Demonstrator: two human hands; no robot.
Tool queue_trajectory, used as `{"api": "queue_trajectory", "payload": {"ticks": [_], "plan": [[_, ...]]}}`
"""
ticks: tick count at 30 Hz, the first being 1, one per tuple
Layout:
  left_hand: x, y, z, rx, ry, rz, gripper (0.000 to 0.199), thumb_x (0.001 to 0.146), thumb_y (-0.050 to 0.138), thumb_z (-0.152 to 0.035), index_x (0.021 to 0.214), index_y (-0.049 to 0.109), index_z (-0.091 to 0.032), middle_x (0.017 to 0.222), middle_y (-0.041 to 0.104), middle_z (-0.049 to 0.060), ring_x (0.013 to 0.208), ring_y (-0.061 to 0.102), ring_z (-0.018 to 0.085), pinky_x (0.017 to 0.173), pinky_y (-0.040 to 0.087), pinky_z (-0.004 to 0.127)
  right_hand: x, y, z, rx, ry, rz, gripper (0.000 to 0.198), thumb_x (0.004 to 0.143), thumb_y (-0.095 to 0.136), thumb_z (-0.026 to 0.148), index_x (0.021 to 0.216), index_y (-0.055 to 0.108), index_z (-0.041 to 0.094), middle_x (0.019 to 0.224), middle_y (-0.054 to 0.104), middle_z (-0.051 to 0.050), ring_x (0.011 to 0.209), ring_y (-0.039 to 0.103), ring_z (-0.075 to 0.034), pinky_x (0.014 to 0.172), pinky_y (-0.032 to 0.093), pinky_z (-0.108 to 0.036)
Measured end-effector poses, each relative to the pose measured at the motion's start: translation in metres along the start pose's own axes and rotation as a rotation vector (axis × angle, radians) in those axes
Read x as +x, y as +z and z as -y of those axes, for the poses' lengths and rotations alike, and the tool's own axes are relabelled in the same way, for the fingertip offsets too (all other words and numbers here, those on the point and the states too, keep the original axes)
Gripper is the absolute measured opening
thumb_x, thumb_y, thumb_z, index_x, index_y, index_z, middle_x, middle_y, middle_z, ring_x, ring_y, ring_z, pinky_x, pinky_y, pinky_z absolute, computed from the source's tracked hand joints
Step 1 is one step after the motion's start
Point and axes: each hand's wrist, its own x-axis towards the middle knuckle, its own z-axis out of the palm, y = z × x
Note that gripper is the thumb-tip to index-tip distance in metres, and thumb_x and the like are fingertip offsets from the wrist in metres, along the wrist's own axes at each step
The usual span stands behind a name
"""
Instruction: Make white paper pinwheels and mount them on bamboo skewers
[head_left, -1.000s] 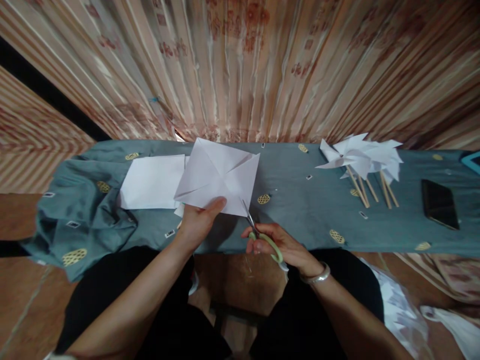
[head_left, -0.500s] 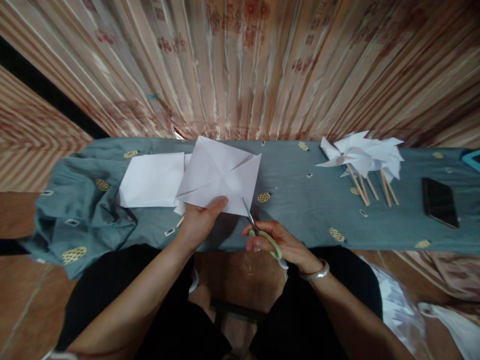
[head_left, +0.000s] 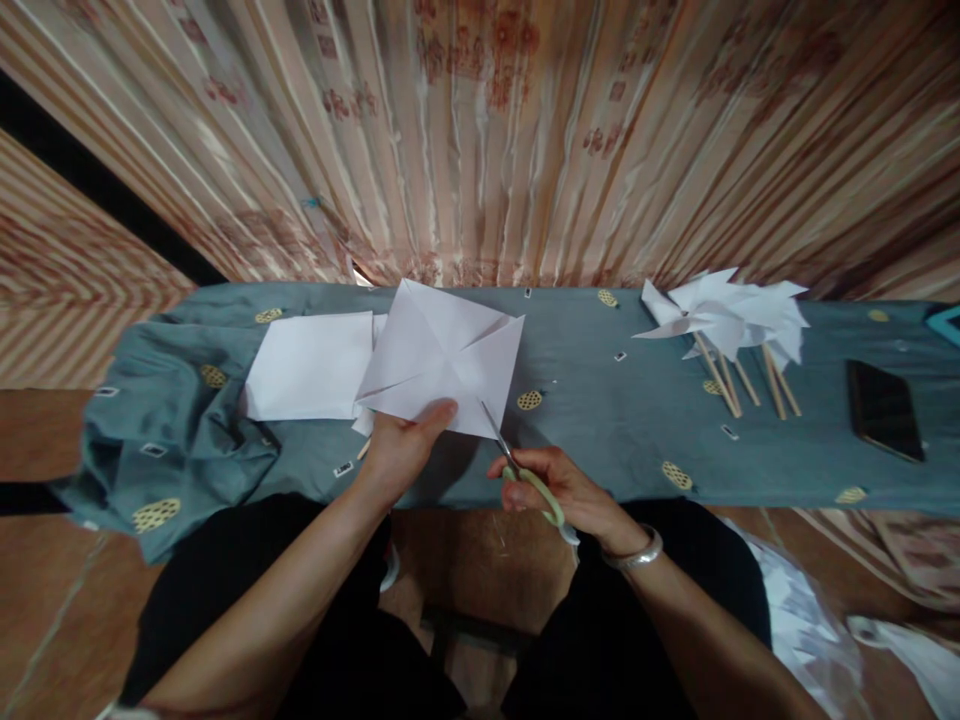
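Note:
A square sheet of white paper (head_left: 442,340), with slits running in from its corners, is raised over the bench. My left hand (head_left: 401,440) grips its near edge, thumb on top and the other fingers hidden beneath. Closed around the green handles of a pair of scissors (head_left: 536,490) is my right hand (head_left: 570,485). The scissor blades reach over the sheet's near right corner and look nearly closed along a cut there. A stack of white paper (head_left: 315,365) lies left of the sheet, partly covered by it.
Several white paper pinwheels (head_left: 739,315) on wooden sticks lie to the right on the green-grey cloth (head_left: 600,420). Beyond them are a dark phone (head_left: 885,410) and a blue object (head_left: 945,322) at the edge. A plastic bag with white paper (head_left: 806,610) sits below right. A curtain (head_left: 480,140) hangs behind.
The scissor handles have come closer together and the blades have closed at the paper's corner. The whole view has shifted slightly; the left hand keeps its hold.

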Motion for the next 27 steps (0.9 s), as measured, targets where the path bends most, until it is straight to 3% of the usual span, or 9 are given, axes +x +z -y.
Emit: {"api": "queue_trajectory", "payload": {"ticks": [5, 18, 27], "plan": [[0.001, 0.0, 0.0, 0.001, 0.053, 0.026, 0.024, 0.059, 0.074, -0.034, 0.075, 0.067, -0.017, 0.087, 0.075, 0.01, 0.102, 0.065, 0.032, 0.098, 0.047, 0.042, 0.001, 0.001, -0.004, 0.039, 0.016, -0.03, 0.038, 0.072, 0.074, 0.049, 0.089, 0.068, 0.016, 0.063, 0.06, 0.003, 0.055, 0.054, -0.008, 0.051, 0.041, -0.019], [0.001, -0.001, -0.001, -0.007, 0.031, 0.019, 0.022, 0.06, 0.074, -0.034, 0.072, 0.066, -0.017, 0.086, 0.074, 0.012, 0.101, 0.066, 0.033, 0.096, 0.048, 0.045, 0.004, 0.002, -0.003, 0.087, 0.093, -0.073, 0.037, 0.059, 0.085, 0.042, 0.079, 0.069, 0.016, 0.056, 0.059, 0.006, 0.047, 0.052, -0.006, 0.045, 0.04, -0.018], [0.001, -0.002, 0.014, 0.07, 0.064, 0.052, 0.026, 0.062, 0.073, -0.034, 0.079, 0.067, -0.016, 0.093, 0.075, 0.011, 0.092, 0.067, 0.03, 0.093, 0.049, 0.042, 0.003, 0.002, -0.003, 0.049, 0.022, -0.068, 0.04, 0.069, 0.077, 0.05, 0.086, 0.069, 0.015, 0.062, 0.061, 0.003, 0.054, 0.054, -0.008, 0.05, 0.042, -0.019]]}}
